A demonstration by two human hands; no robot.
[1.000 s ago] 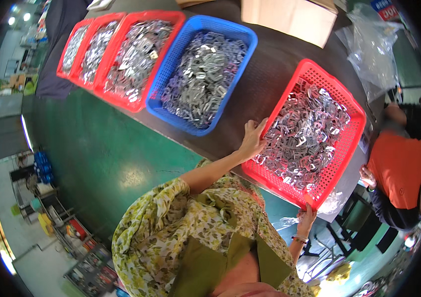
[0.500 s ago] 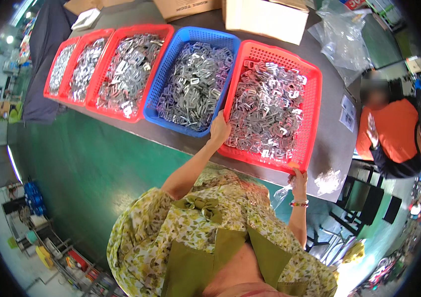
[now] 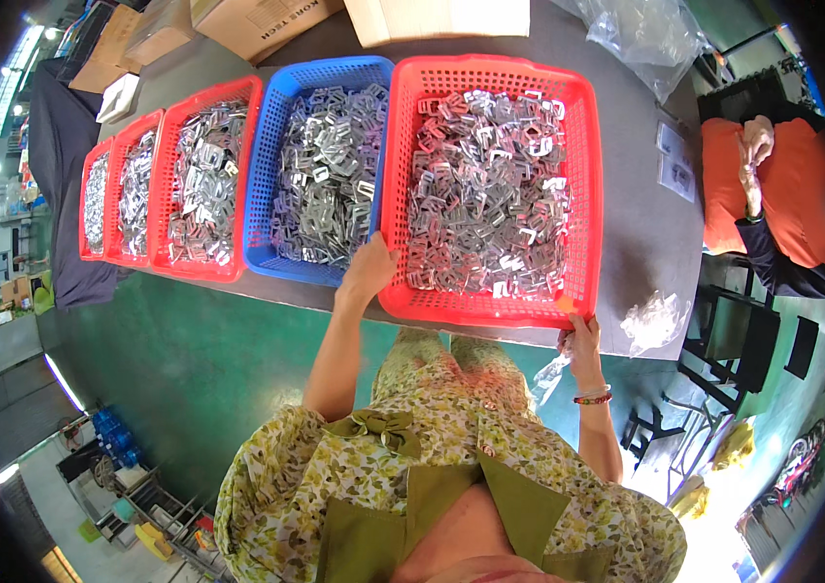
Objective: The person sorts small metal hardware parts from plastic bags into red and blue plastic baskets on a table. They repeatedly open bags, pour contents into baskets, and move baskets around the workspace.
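Note:
A large red plastic basket (image 3: 585, 185), full of small flat metal buckle-like pieces (image 3: 490, 199), stands at the table's near edge. Around its near left corner are the closed fingers of my left hand (image 3: 370, 269), beside the neighbouring blue basket (image 3: 259, 209). My right hand (image 3: 583, 352) grips the same red basket at its near right corner. A crumpled piece of clear plastic (image 3: 552, 374) hangs by that hand, apparently held in it too. The blue basket also holds metal pieces and sits right against the red one.
Several smaller-looking red baskets (image 3: 201, 175) of metal pieces continue the row leftward. Cardboard boxes (image 3: 262, 24) and a clear plastic bag (image 3: 640, 44) lie at the back. Crumpled plastic (image 3: 653, 323) rests by the near right corner. A co-worker (image 3: 772, 185) sits at right, near a black chair (image 3: 738, 325).
My view has turned, so the baskets appear straighter and shifted left. Both my hands keep their grip on the red basket. The co-worker's hands have come together.

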